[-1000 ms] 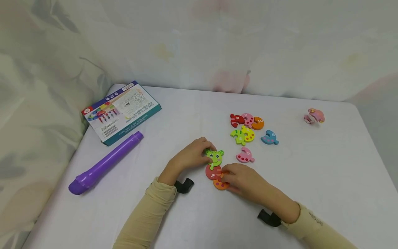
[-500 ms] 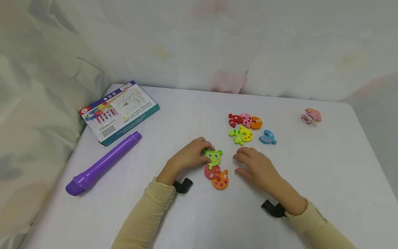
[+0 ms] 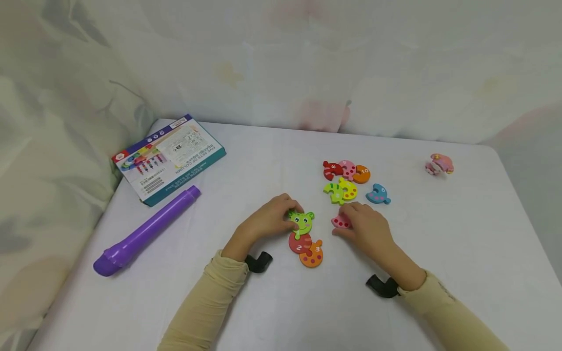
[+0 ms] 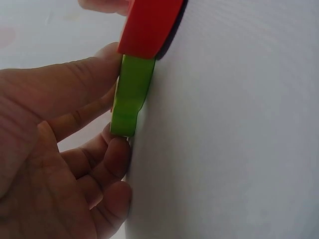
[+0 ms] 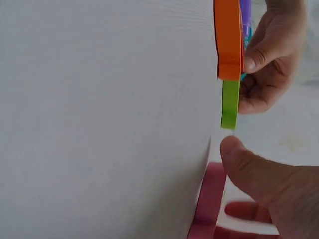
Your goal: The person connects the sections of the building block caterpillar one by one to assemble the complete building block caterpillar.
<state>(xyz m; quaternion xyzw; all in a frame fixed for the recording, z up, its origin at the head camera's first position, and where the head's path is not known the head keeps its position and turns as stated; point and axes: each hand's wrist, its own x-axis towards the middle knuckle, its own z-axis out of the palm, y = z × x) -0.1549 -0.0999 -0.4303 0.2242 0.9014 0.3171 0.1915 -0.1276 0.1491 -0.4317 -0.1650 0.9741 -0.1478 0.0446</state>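
Note:
My left hand (image 3: pixel 274 216) pinches the green frog-faced puzzle piece (image 3: pixel 303 223), thumb and fingertips at its edges. In the left wrist view that green piece (image 4: pixel 130 94) shows side-on against the red one. Joined below it are the red number 2 piece (image 3: pixel 299 243) and the orange number 3 piece (image 3: pixel 311 255), all lying on the table. To the right, my right hand (image 3: pixel 366 228) holds a pink dotted puzzle piece (image 3: pixel 340 222) between thumb and fingers, partly covering it. The right wrist view has this pink piece (image 5: pixel 209 199) beside the thumb.
Farther back lie a red, pink and orange joined group (image 3: pixel 347 170), a green and yellow pair (image 3: pixel 341 190) and a blue piece (image 3: pixel 378 194). A box (image 3: pixel 169 158) and a purple toy microphone (image 3: pixel 147 231) lie left. A small pink toy (image 3: pixel 440 165) stands far right.
My right hand has left the orange number 3 piece, moved up and right, and taken hold of the pink dotted piece. My left hand stays on the green piece.

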